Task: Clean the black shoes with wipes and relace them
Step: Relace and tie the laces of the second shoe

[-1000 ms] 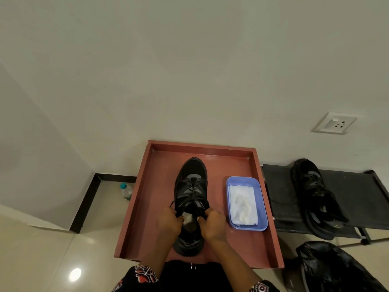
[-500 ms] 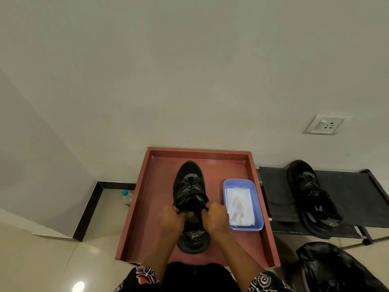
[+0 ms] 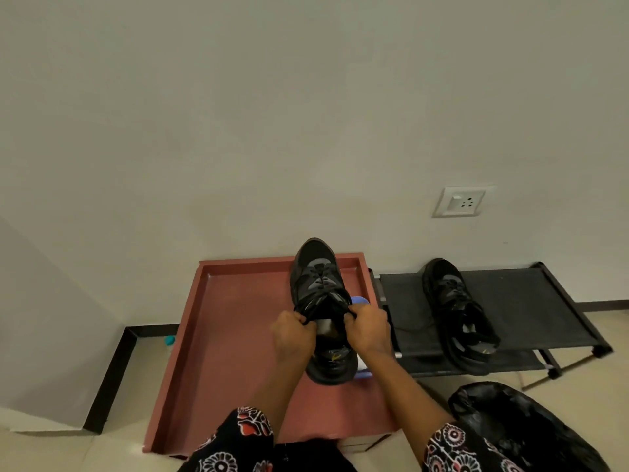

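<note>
Black shoe (image 3: pixel 318 294) hangs between your two hands above the red tray (image 3: pixel 218 335), toe pointing away from you toward the wall, heel nearest your body, so its long axis runs straight out from your chest; your left hand (image 3: pixel 293 337) pinches the left edge of the shoe's opening, fingers curled tight around it; your right hand (image 3: pixel 369 330) grips the right edge the same way; the two hands sit level on either side of the tongue, equally near, pulling the collar apart; the laces across the front look threaded, though whether they are tied is too small to tell; just under and behind the shoe, a blue tub (image 3: pixel 360 335) of wipes is mostly hidden, only slivers showing beside your right wrist; to your right, well apart from the held shoe, the second black shoe (image 3: pixel 457 311) lies on a low dark rack (image 3: pixel 531 301), toe also toward the wall; a black plastic bag (image 3: pixel 520 427) sits near your right elbow; a small bottle (image 3: pixel 169 342) stands on the floor left of the tray; a wall socket (image 3: pixel 460 202) sits above the rack; judging from this, setting the shoe down would mean minding the tub beneath it, since it lies directly under the heel
</note>
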